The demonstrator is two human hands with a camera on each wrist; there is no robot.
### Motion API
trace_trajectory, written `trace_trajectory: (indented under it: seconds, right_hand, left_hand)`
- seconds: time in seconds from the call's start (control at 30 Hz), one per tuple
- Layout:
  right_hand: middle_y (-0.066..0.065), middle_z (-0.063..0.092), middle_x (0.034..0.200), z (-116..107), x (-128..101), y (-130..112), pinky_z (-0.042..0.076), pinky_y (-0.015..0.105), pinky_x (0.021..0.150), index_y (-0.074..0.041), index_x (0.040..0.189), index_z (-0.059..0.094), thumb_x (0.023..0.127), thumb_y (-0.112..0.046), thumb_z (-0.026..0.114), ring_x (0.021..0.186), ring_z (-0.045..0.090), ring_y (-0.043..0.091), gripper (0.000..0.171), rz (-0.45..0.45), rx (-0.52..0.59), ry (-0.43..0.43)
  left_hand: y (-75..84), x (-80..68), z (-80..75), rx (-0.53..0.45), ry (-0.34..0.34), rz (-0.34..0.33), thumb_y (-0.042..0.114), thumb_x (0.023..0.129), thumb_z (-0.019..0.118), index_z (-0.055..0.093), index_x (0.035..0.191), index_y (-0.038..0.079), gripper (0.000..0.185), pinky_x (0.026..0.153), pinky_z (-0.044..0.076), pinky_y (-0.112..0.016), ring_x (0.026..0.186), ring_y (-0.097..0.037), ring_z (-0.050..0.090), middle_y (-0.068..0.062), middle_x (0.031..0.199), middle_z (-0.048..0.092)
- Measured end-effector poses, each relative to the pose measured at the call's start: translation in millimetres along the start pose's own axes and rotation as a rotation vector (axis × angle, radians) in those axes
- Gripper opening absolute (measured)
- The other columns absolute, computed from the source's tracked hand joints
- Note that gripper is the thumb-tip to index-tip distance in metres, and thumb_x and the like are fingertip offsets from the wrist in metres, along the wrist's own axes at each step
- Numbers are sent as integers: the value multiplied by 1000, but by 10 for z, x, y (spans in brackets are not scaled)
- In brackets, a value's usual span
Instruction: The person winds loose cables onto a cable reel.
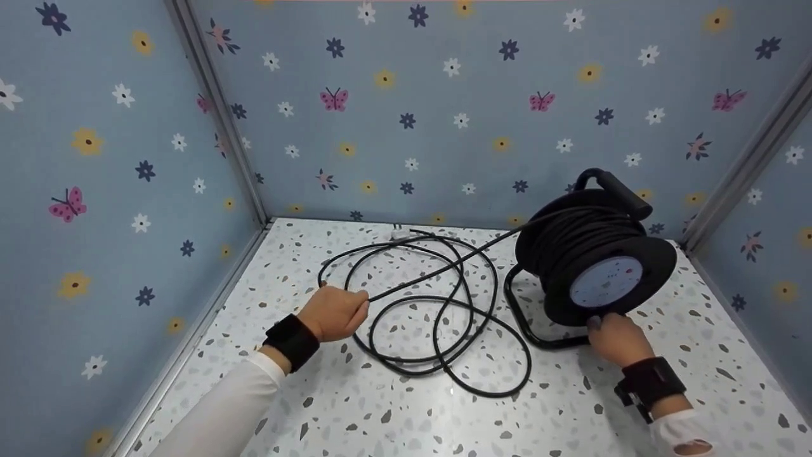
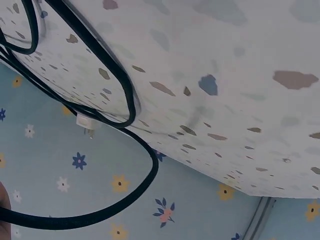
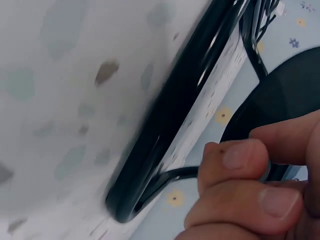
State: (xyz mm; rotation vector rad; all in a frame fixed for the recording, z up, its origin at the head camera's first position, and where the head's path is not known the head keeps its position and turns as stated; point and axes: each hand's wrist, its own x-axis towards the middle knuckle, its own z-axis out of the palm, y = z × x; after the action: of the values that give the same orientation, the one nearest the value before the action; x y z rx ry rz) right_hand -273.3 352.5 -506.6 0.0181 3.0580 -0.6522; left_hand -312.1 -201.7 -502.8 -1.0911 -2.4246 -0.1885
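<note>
Two hands are at work on a black cable reel (image 1: 593, 257) that stands on its tube frame at the right side of the speckled worktop (image 1: 393, 406). Much of the black cable (image 1: 438, 298) lies in loose loops on the worktop between the hands, with its white plug (image 1: 399, 233) near the back wall. One strand runs from the loops up to the drum.

The left hand (image 1: 333, 312) has its grip closed around this cable, just left of the loops. The right hand (image 1: 612, 336) is at the lower rim of the reel, with fingers curled at the edge of the flange; the right wrist view shows the fingertips (image 3: 240, 160) bent beside the frame (image 3: 165, 130), so it seems to hold the reel.

I judge the step in hand is winding the cable. The next move calls for turning the drum while the left hand guides the strand, so that the loops do not knot.
</note>
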Motion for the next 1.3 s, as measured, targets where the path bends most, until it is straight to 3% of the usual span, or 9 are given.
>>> trace_trajectory:
  seconds: [0.13,0.27,0.37,0.5,0.6,0.8,0.97,1.2,1.3]
  right_hand:
    - [17,63,75,62,-35,-101,51,51,63,-11,68,52,110,-24,46,65,59,31,44,-23,15,18]
    - [7,56,67,89,-66,-254,46,43,59,-16,67,49,110,-23,49,60,56,25,44,-61,37,13]
    - [9,61,71,93,-92,-374,51,49,63,-13,71,54,111,-24,50,64,61,27,42,-92,36,16]
    - [20,73,86,89,-122,-510,56,61,74,-3,88,69,110,-24,54,75,71,34,34,-117,32,34]
    - [22,74,89,70,-135,-595,56,62,74,-2,94,71,107,-23,57,75,70,34,29,-131,39,61]
    - [15,70,80,3,-166,-738,53,53,64,-4,88,69,106,-22,62,66,63,27,26,-173,28,116]
    - [12,64,74,-42,-199,-817,52,52,60,-10,76,60,106,-22,62,65,64,29,33,-167,39,151]
    - [11,62,74,-110,-194,-911,52,56,66,-13,73,55,109,-26,59,69,65,33,38,-176,86,230]
    - [11,59,71,-129,-189,-943,52,57,69,-12,72,53,110,-27,56,68,63,34,41,-182,117,281]
  left_hand:
    - [145,96,76,1,-1,23,16,106,57,48,80,13,28,46,28,-28,49,-7,25,10,59,27]
    - [287,217,181,-28,3,36,16,107,57,50,79,14,28,47,31,-28,49,-6,27,11,58,32]
    - [387,300,256,-42,-4,47,16,107,57,50,79,14,29,46,32,-28,49,-6,28,10,57,34]
    - [502,417,330,-66,-41,34,17,109,55,51,80,14,30,48,31,-29,49,-7,27,11,59,29]
    - [581,511,364,-91,-76,16,19,111,52,52,81,13,30,49,32,-31,50,-9,29,11,61,28]
    - [723,658,454,-129,-128,9,21,113,49,52,83,13,31,50,34,-31,51,-10,33,10,63,30]
    - [824,786,524,-195,-167,-28,23,115,45,52,86,13,31,53,33,-27,53,-9,35,11,65,34]
    - [982,991,579,-264,-156,-70,23,115,44,50,85,13,32,52,31,-26,53,-11,36,10,64,32]
    - [1063,1083,563,-283,-181,-93,24,116,43,48,87,13,31,53,33,-28,54,-13,37,9,64,31]
